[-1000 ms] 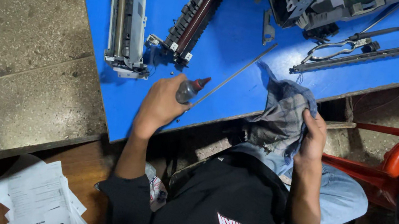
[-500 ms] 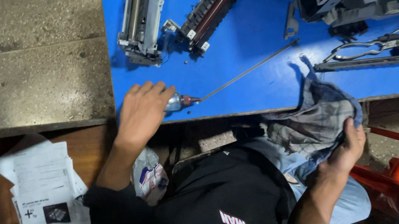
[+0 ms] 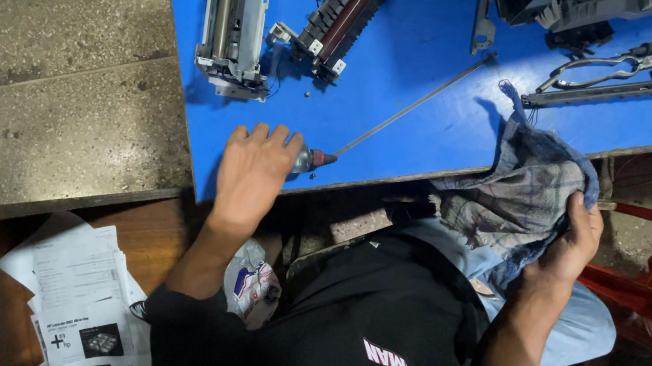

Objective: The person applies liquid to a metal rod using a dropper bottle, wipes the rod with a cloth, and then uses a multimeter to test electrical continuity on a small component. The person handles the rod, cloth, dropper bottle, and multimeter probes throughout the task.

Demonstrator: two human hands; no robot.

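here, the left hand (image 3: 252,170) has lowered the rod (image 3: 405,111) onto the blue table (image 3: 415,50), fingers now closed over its near end; the right hand (image 3: 568,245) keeps gripping the cloth (image 3: 518,194) at the table's edge.

Head camera looks steeply down at the blue table (image 3: 412,67).

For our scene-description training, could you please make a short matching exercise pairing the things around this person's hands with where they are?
Things:
1. checked cloth
2. long thin rod
3. printed papers
4. small bottle

Places:
A. on the floor beside the left arm
B. gripped in the right hand
C. under the left hand at the table edge
D. lying diagonally on the blue table

Pairs: 1-B, 2-D, 3-A, 4-C
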